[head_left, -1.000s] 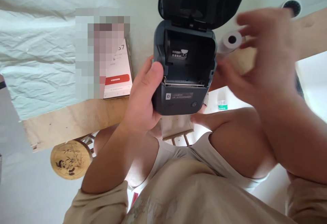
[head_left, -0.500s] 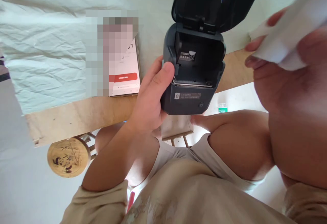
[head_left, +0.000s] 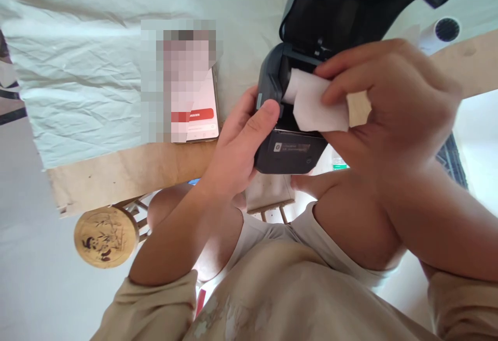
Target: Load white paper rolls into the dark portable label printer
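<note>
A dark grey portable label printer [head_left: 295, 154], its black lid [head_left: 334, 9] swung up, is gripped at its left side by my left hand [head_left: 245, 133], thumb on the near rim. With its fingers closed round a white paper roll [head_left: 319, 105], my right hand [head_left: 389, 97] has the roll at the mouth of the printer's compartment. The roll's left end lies inside the compartment and a loose flap of paper hangs toward me. Whether the roll is seated cannot be seen, as paper and fingers cover most of the compartment.
On the pale cloth [head_left: 78, 82] to the left lies a phone [head_left: 204, 128], partly blurred out. A white cylinder with a dark end [head_left: 447, 30] is at the far right. The wooden table edge [head_left: 128, 178] runs across; a round stool [head_left: 107, 237] stands below left.
My right hand has brought the white paper roll from the right into the printer's compartment. The printer has shifted slightly right in my left hand, its lid still raised.
</note>
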Motion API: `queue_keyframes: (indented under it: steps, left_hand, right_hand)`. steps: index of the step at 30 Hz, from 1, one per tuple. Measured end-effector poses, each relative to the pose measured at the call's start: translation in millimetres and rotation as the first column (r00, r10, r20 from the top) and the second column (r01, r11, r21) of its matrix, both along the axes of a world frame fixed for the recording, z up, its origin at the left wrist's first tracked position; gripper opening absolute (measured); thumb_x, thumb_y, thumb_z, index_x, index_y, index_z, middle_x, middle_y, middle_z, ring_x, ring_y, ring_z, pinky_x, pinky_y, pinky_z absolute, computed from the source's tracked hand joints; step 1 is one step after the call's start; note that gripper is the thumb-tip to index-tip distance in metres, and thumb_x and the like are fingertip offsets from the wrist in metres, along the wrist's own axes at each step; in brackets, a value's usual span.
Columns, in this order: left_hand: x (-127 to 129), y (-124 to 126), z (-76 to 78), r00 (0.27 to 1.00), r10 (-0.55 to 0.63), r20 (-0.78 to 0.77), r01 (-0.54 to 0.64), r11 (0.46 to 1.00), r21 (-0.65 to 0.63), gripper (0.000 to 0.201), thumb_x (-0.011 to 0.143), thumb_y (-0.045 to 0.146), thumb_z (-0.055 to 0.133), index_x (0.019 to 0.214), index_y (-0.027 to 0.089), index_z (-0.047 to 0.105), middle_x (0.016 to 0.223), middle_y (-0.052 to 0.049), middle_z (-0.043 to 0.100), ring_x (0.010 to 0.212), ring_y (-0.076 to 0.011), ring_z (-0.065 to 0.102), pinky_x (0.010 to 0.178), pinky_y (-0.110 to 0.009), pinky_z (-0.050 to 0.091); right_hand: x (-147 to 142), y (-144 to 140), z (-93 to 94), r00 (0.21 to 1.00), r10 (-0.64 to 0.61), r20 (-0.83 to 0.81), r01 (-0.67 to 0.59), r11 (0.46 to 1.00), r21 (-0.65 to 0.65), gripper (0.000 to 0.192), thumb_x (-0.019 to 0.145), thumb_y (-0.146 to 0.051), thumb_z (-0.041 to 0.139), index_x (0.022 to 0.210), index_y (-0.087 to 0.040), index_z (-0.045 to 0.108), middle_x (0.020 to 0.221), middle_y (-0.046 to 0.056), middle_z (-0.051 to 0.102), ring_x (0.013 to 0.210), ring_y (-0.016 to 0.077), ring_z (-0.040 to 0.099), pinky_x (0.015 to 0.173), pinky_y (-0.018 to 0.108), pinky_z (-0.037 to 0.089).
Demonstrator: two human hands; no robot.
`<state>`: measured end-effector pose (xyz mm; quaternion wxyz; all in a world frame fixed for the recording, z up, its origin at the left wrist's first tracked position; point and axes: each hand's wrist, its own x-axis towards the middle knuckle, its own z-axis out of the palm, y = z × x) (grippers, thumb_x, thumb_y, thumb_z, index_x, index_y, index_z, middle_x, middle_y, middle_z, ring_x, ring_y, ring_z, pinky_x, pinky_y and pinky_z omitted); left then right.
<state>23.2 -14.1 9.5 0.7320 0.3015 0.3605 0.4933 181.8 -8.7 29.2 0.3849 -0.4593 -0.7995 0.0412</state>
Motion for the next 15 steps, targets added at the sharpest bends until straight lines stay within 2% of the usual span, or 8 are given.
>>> queue_keyframes:
  steps: [2, 6, 8, 11, 13, 15]
  left_hand:
    - [-1, 0, -1.2, 1.0, 0.002, 0.009, -0.002, 1.0, 0.01, 0.022, 0.086, 0.042, 0.055, 0.093, 0.021, 0.059, 0.08, 0.001, 0.065, 0.081, -0.0092, 0.068, 0.058, -0.013, 0.048]
    - [-4, 0, -3.6, 0.997, -0.025, 0.067, 0.024, 1.0, 0.015, 0.029, 0.081, 0.043, 0.061, 0.099, 0.021, 0.058, 0.083, 0.001, 0.064, 0.076, -0.0104, 0.065, 0.057, -0.016, 0.046]
    - [-6, 0, -3.8, 0.999, -0.014, 0.05, 0.013, 1.0, 0.01, 0.03, 0.076, 0.037, 0.067, 0.101, 0.023, 0.058, 0.083, 0.002, 0.062, 0.073, -0.0087, 0.062, 0.06, -0.016, 0.047]
    - [-11, 0, -3.4, 0.999, -0.035, -0.035, 0.035, 0.999, 0.02, 0.034, 0.071, 0.023, 0.072, 0.101, 0.024, 0.057, 0.091, 0.002, 0.063, 0.082, -0.0089, 0.061, 0.066, -0.015, 0.05]
    - [-13, -1, -3.5, 0.996, -0.068, -0.062, 0.07, 0.997, 0.028, 0.038, 0.069, 0.02, 0.073, 0.104, 0.023, 0.055, 0.095, 0.001, 0.063, 0.087, -0.0106, 0.062, 0.069, -0.016, 0.052]
    - [-14, -1, -4.1, 0.996, -0.07, -0.062, 0.073, 0.996, 0.044, 0.04, 0.07, 0.019, 0.072, 0.106, 0.022, 0.055, 0.094, 0.0, 0.063, 0.085, -0.0103, 0.063, 0.068, -0.016, 0.052]
  right_hand:
    - [2, -1, -2.5, 0.999, 0.03, 0.021, -0.031, 0.999, 0.038, 0.009, 0.076, -0.013, 0.058, 0.081, -0.02, 0.055, 0.104, 0.001, 0.063, 0.093, 0.0143, 0.06, 0.08, 0.033, 0.048]
    - [-1, -12, -6.7, 0.996, 0.087, -0.011, -0.084, 0.985, 0.149, 0.008, 0.073, -0.022, 0.063, 0.078, -0.023, 0.057, 0.082, 0.001, 0.056, 0.078, 0.0138, 0.053, 0.068, 0.032, 0.041]
    - [-3, -16, -10.0, 0.992, 0.123, -0.034, -0.117, 0.984, 0.134, 0.006, 0.076, -0.028, 0.062, 0.081, -0.027, 0.06, 0.081, 0.001, 0.054, 0.08, 0.0147, 0.054, 0.068, 0.032, 0.043]
    - [4, -11, -16.5, 0.993, 0.083, -0.08, -0.086, 0.995, -0.044, 0.02, 0.082, -0.042, 0.055, 0.098, -0.033, 0.062, 0.091, 0.003, 0.055, 0.097, 0.0192, 0.055, 0.073, 0.035, 0.048]
    - [16, -1, -20.6, 0.994, 0.008, -0.108, -0.032, 0.975, -0.218, 0.034, 0.084, -0.05, 0.05, 0.113, -0.035, 0.058, 0.099, 0.004, 0.055, 0.106, 0.0219, 0.054, 0.076, 0.037, 0.05]
    - [30, 11, -23.9, 0.99, -0.036, -0.133, -0.008, 0.949, -0.316, 0.043, 0.088, -0.056, 0.039, 0.126, -0.038, 0.05, 0.105, 0.006, 0.053, 0.111, 0.023, 0.052, 0.079, 0.04, 0.051]
